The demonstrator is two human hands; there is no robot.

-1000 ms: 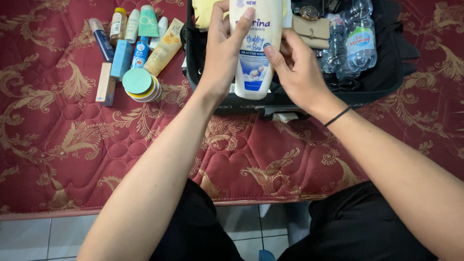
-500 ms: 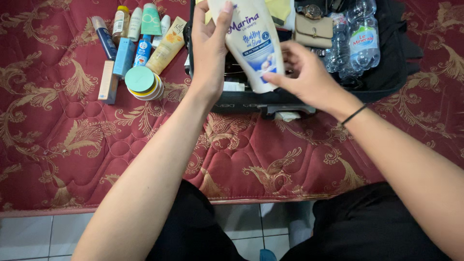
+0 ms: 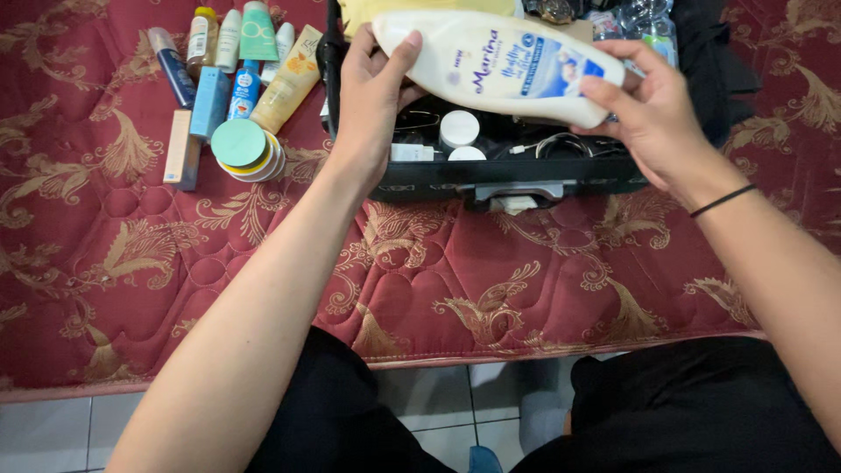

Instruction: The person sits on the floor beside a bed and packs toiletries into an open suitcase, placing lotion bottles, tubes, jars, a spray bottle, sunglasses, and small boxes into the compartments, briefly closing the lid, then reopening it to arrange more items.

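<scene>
— Where is the bottle?

— The white lotion bottle (image 3: 499, 66) is up in the air, right over the open black bag (image 3: 517, 180). It lies sideways, so its long side runs from left to right, with the right end a little lower.

— Who holds it?

— Both hands. The left hand (image 3: 372, 96) grips the left end, with the thumb on the front and the other fingers hidden behind. The right hand (image 3: 653, 114) cups the right end; its fingers (image 3: 613, 92) curl over the front and press on it. I cannot see a cap, so I cannot tell which end it is on.

— Which hand is closer?

— They are about the same — each one touches its own end. The bag is straight below the bottle.

— What is in the bag?

— Two small white round lids (image 3: 460, 131), some cords (image 3: 561, 144), and clear water bottles (image 3: 648, 22) at the back. It looks quite full.

— And what is it all on?

— A red mattress (image 3: 131, 263) with gold swirls. To the left of the bag there is a bunch of tubes and small bottles (image 3: 236, 52), and a round green tin (image 3: 238, 144) on a little stack. Near the person, white floor tiles (image 3: 53, 434) show below the mattress edge.
</scene>
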